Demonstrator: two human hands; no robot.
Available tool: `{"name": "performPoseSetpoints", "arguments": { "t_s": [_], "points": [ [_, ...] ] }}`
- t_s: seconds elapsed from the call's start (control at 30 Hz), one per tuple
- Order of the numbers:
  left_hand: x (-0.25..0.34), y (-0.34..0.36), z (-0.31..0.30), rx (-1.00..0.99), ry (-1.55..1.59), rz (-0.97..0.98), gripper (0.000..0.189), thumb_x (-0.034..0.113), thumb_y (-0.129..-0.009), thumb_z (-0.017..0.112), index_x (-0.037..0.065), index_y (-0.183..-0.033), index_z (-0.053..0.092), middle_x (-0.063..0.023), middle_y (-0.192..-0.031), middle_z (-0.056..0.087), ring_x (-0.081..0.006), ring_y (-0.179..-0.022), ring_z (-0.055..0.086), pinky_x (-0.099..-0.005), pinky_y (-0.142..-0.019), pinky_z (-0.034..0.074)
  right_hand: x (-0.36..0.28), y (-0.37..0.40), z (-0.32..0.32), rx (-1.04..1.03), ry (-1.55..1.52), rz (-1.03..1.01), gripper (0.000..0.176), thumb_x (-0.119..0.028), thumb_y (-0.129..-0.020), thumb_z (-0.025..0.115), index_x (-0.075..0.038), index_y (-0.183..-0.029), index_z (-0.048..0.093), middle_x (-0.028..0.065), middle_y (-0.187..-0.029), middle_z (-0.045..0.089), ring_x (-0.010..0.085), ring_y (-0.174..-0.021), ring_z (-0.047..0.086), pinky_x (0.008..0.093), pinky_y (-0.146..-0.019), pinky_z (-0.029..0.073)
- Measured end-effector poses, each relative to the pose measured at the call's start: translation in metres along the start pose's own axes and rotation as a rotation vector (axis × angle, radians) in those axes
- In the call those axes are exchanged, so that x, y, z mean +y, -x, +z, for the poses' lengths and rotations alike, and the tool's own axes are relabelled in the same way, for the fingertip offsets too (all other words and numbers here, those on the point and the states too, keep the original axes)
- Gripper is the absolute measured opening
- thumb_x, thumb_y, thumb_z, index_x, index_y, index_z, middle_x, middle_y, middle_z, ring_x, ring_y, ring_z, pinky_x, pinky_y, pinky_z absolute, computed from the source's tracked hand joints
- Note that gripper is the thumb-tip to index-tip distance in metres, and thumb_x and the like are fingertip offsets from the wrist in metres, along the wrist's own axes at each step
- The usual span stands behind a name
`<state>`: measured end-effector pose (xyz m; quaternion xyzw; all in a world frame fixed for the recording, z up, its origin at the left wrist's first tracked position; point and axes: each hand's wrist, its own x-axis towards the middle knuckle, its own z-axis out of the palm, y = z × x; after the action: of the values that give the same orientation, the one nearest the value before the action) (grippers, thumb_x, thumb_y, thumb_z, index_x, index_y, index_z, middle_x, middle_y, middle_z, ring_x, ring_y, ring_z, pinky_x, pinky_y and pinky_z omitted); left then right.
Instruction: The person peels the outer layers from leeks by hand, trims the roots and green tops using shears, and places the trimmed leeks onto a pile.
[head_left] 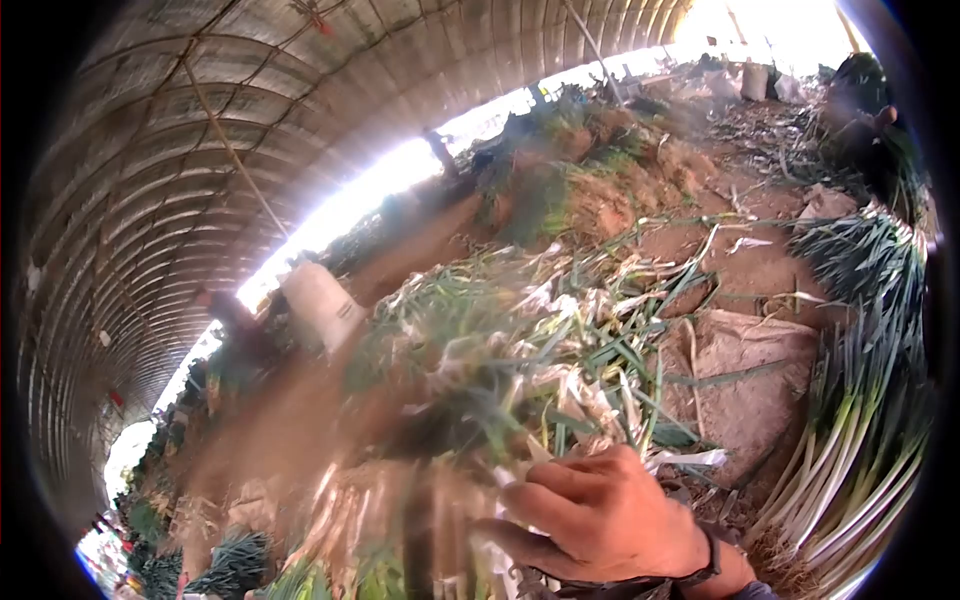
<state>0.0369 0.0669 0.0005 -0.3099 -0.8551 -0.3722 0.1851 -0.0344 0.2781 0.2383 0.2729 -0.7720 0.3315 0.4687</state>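
Observation:
My right hand (600, 512) reaches in from the lower right with its fingers curled in and a dark band round the wrist. White stalk ends touch its fingertips, but motion blur hides what it grips. Just left of it lies a blurred bundle of green onions (350, 520) with pale roots. Beyond the hand spreads a loose heap of green and white onion leaves and peelings (590, 350). Long trimmed green onions (850, 430) lie at the right, roots toward the bottom. My left hand does not show.
A white sack (322, 305) stands at the left, with a blurred person (235, 312) near it. Flattened sacking (745, 375) lies on the soil. Another person (865, 125) is at the upper right. More onions are piled farther back (590, 170) under the arched roof.

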Motion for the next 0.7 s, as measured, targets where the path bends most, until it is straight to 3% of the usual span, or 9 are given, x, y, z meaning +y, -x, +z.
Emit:
{"name": "performPoseSetpoints", "arguments": {
  "t_s": [0.17, 0.23, 0.33, 0.7],
  "points": [
    [0.006, -0.007, -0.011, -0.065, -0.027, -0.029, 0.019, 0.005, -0.092, 0.059, 0.003, -0.108, 0.068, -0.0162, -0.111, 0.062, -0.0357, -0.097, 0.058, -0.0470, -0.084, 0.046, -0.011, 0.009, -0.006, 0.062, 0.150, 0.086, 0.027, -0.019, -0.075, 0.085, -0.006, -0.082, 0.063, -0.0007, -0.058, 0.044, 0.0160, -0.044, 0.046, 0.0325, -0.041, 0.032],
    [0.001, -0.011, -0.006, 0.066, -0.006, 0.098, 0.021, 0.002, -0.089, 0.060, 0.004, -0.108, 0.068, -0.0159, -0.110, 0.062, -0.0355, -0.095, 0.059, -0.0465, -0.083, 0.047, -0.016, 0.013, -0.004, 0.125, 0.105, 0.118, 0.027, -0.019, -0.072, 0.085, -0.007, -0.082, 0.063, -0.0008, -0.058, 0.044, 0.0177, -0.046, 0.048, 0.0341, -0.046, 0.033],
    [0.007, -0.015, -0.005, 0.082, -0.029, 0.067, 0.023, -0.004, -0.083, 0.063, 0.004, -0.104, 0.068, -0.0151, -0.106, 0.063, -0.0359, -0.095, 0.059, -0.0450, -0.083, 0.047, -0.036, 0.017, -0.014, 0.070, 0.231, 0.259, 0.031, -0.029, -0.070, 0.084, -0.010, -0.084, 0.064, -0.0013, -0.059, 0.046, 0.0194, -0.051, 0.049, 0.0361, -0.059, 0.032],
    [0.007, -0.021, -0.006, 0.025, -0.012, -0.021, 0.019, -0.003, -0.085, 0.063, 0.004, -0.103, 0.067, -0.0145, -0.104, 0.063, -0.0361, -0.094, 0.060, -0.0450, -0.084, 0.047, -0.040, 0.022, -0.019, -0.020, 0.397, 0.298, 0.042, -0.037, -0.075, 0.078, -0.004, -0.099, 0.067, 0.0006, -0.067, 0.058, 0.0192, -0.057, 0.058, 0.0377, -0.065, 0.043]
  ]
}}
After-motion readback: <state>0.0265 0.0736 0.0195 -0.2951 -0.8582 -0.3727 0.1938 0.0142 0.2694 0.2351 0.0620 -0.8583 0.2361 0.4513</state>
